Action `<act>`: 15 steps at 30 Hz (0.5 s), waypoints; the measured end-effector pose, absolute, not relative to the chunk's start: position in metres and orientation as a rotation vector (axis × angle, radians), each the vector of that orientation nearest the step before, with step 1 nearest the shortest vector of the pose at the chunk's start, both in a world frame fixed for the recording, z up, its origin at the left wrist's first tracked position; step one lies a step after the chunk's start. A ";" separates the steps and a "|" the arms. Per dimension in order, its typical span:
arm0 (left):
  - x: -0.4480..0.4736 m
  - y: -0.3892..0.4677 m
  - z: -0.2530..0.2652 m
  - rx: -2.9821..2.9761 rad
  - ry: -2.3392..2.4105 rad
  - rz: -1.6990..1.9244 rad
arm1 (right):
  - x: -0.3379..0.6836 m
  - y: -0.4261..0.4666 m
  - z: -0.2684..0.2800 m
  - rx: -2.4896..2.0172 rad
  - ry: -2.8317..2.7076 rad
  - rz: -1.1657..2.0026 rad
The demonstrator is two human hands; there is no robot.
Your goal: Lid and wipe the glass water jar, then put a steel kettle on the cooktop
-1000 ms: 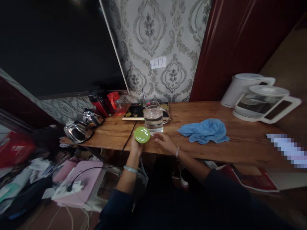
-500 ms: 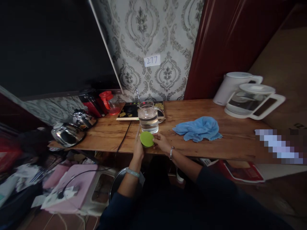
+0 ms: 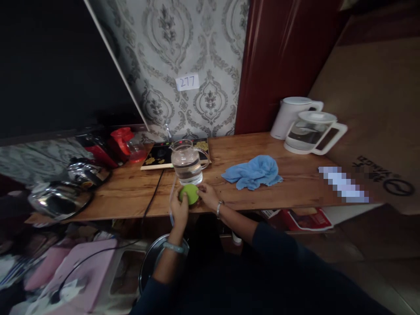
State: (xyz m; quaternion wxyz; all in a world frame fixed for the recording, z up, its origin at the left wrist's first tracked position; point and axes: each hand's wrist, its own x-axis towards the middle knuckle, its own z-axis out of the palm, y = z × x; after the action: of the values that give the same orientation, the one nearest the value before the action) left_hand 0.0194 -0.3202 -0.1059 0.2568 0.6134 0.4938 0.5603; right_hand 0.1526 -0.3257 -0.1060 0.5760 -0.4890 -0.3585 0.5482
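A round, flat lime-green lid (image 3: 189, 194) is held between my two hands at the front of the wooden table. My left hand (image 3: 179, 209) grips its left side, thumb laid across the green face. Pinching its right edge are the fingertips of my right hand (image 3: 208, 196). Just behind the lid stands a clear glass pitcher (image 3: 187, 168), partly filled with water and without a cover, its handle to the right. A thin clear strip, perhaps a tube (image 3: 171, 205), runs down beside my left hand; whether I hold it is unclear.
A black induction cooktop (image 3: 157, 154) lies behind the pitcher. Steel kettles (image 3: 61, 199) and a red-lidded jug (image 3: 131, 148) are at left. On the right are a blue cloth (image 3: 252, 172), a white kettle (image 3: 290, 116) and a glass kettle (image 3: 305, 135). A cable (image 3: 152, 197) hangs over the front edge.
The view has swung to the right, so everything sits further left in it. My left thumb now lies over the lid's face; both hands still hold the lid.
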 end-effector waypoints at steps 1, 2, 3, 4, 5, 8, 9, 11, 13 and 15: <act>0.020 -0.319 -0.108 1.740 1.360 1.531 | 0.152 -0.325 -0.107 -1.157 -0.864 1.292; 0.020 -0.317 -0.109 1.811 1.377 1.536 | 0.153 -0.326 -0.107 -1.176 -0.902 1.293; 0.020 -0.316 -0.110 1.871 1.393 1.534 | 0.155 -0.326 -0.106 -1.201 -0.959 1.269; 0.020 -0.315 -0.111 1.922 1.409 1.525 | 0.159 -0.328 -0.104 -1.233 -1.032 1.207; 0.019 -0.314 -0.111 1.962 1.424 1.512 | 0.166 -0.331 -0.101 -1.270 -1.121 1.102; 0.018 -0.313 -0.111 2.034 1.443 1.485 | 0.209 -0.344 -0.081 -1.390 -1.426 0.578; 0.018 -0.313 -0.111 2.045 1.439 1.485 | 0.229 -0.349 -0.072 -1.442 -1.517 0.373; 0.018 -0.315 -0.112 2.053 1.428 1.499 | 0.274 -0.359 -0.054 -1.627 -1.579 0.011; 0.020 -0.319 -0.113 2.041 1.421 1.531 | 0.317 -0.367 -0.044 -1.882 -1.499 -0.227; 0.023 -0.324 -0.113 2.024 1.410 1.583 | 0.349 -0.373 -0.044 -2.128 -1.412 -0.293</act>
State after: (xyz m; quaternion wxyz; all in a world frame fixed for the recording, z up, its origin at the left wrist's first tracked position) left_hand 0.0229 -0.3241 -0.1125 0.1052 0.6866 0.4784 0.5373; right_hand 0.3489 -0.3735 -0.0437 0.2817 -0.7942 -0.5272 -0.1092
